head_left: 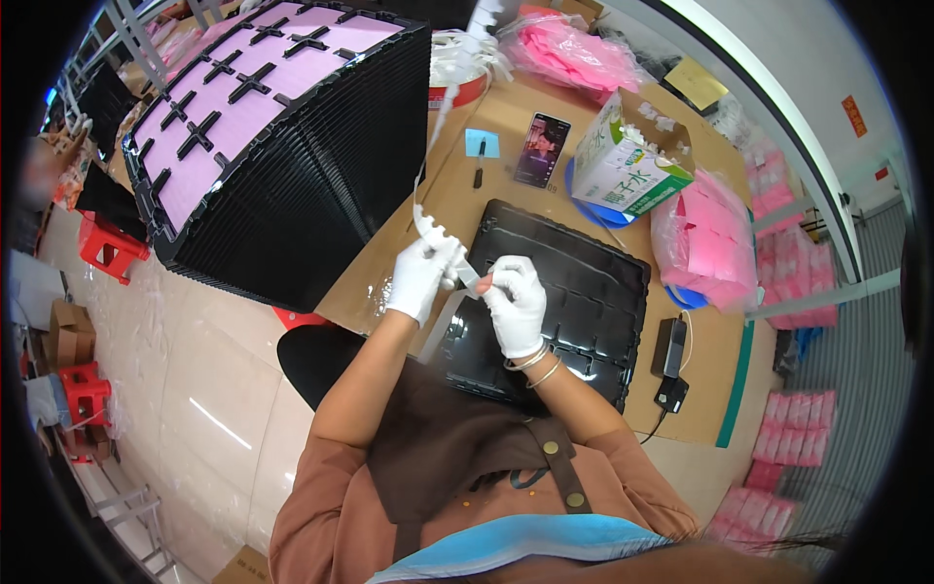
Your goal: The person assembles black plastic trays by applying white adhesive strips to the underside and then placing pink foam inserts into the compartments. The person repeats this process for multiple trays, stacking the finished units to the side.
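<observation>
A long white strip with a notched edge (438,234) hangs down from the top of the view to my hands. My left hand (420,277), in a white glove, is closed on the strip near its lower end. Just to the right, my right hand (516,304), also gloved, pinches a small flat white piece (469,278) between thumb and fingers. Whether this piece is joined to the strip is hidden by the fingers. Both hands are above the left part of a black plastic tray (593,263) lying on the cardboard-covered table (696,394).
At left rises a tall stack of black trays (282,209) with pink sheets on top. Behind the tray are a pen (479,165), a phone (542,149) and a green-white carton (632,161). Pink bagged packs (705,238) and a black power adapter (669,348) lie at right.
</observation>
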The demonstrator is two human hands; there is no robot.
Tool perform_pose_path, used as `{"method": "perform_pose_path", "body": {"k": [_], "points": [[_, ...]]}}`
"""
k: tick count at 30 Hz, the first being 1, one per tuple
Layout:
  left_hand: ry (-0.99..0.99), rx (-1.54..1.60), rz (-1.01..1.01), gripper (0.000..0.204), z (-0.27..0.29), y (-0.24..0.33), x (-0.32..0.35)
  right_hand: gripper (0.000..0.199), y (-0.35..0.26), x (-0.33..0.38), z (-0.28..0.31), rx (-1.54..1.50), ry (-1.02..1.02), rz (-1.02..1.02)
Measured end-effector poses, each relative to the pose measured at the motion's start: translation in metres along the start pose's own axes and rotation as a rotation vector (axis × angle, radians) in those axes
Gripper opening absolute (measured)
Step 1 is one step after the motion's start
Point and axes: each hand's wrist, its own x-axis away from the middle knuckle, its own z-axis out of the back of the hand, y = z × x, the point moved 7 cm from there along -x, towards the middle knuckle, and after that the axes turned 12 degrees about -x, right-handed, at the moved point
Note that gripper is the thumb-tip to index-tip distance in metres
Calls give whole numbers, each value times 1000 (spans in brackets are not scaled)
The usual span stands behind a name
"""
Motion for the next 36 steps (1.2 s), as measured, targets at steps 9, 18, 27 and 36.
{"method": "perform_pose_path", "body": {"k": [9, 18, 27, 36], "points": [[48, -62, -78, 36, 16, 12, 2, 25, 141, -99, 43, 969, -326, -385], [-42, -6, -84, 30, 0, 0, 6, 15, 56, -33, -19, -437, -153, -535], [-52, 96, -1, 22, -21, 9, -3, 13, 14, -16, 7, -178, -4, -102], [61, 62, -140, 21, -3, 21, 10, 10, 72, 85, -5, 639, -579, -359]]}}
